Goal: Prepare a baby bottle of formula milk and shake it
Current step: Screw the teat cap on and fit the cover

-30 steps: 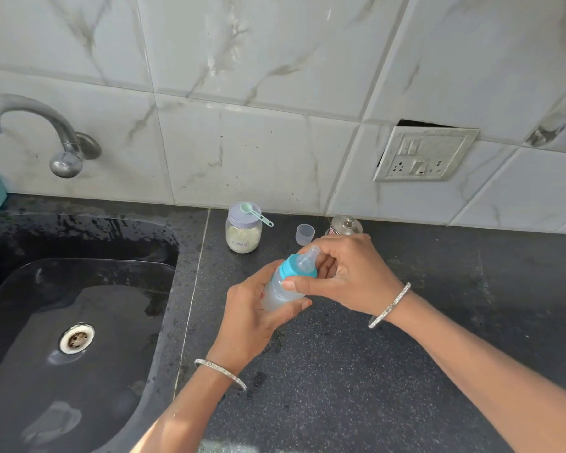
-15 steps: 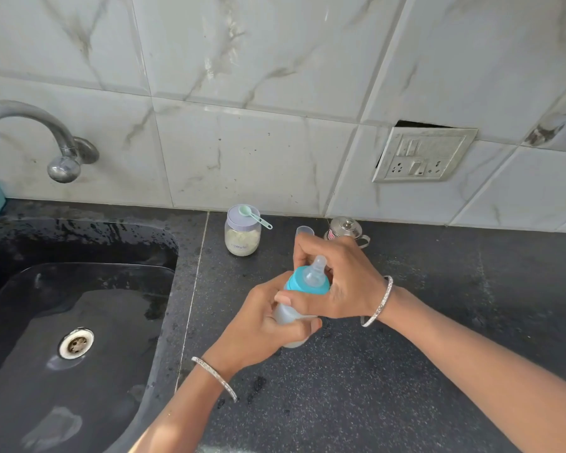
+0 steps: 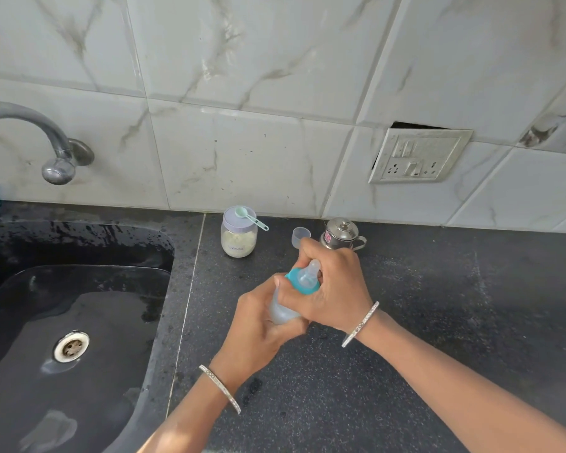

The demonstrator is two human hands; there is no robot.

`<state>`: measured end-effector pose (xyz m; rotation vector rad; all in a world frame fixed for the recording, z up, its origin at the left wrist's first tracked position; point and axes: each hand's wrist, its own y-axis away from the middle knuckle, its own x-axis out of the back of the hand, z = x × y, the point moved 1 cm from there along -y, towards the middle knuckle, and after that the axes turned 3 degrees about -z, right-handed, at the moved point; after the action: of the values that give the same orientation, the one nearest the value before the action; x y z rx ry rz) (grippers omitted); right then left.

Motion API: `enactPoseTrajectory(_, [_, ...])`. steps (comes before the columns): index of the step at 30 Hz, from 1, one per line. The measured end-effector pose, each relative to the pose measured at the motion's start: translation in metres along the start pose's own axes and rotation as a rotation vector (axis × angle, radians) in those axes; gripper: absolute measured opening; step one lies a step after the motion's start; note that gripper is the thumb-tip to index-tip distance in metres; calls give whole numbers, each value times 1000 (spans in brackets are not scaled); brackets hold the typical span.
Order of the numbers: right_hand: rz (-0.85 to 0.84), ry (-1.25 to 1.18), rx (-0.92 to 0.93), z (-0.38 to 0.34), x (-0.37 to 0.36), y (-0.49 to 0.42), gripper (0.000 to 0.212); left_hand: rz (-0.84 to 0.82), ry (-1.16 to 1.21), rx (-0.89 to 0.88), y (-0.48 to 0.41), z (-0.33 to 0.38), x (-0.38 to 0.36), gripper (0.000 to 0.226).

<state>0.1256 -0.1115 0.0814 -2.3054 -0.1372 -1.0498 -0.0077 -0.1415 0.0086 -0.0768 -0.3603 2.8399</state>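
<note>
Marbled white wall tiles rise behind a speckled black counter and sink.

The table is black with fine pale speckles. The wall tiles are white, veined grey like marble. The baby bottle is cloudy clear with a teal collar. The formula jar holds cream powder under a lilac lid; its scoop is mint green.
</note>
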Motion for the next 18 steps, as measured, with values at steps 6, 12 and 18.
enactPoseTrajectory(6, [-10,-175,10,2,-1,4,50,-20,-15,-16,-3,4,4,23])
enactPoseTrajectory(12, [-216,-253,148,6,8,-5,56,-160,38,-5,-4,19,11,23])
enactPoseTrajectory(18, [-185,-169,185,1,3,-12,52,-258,65,7,-6,25,14,22])
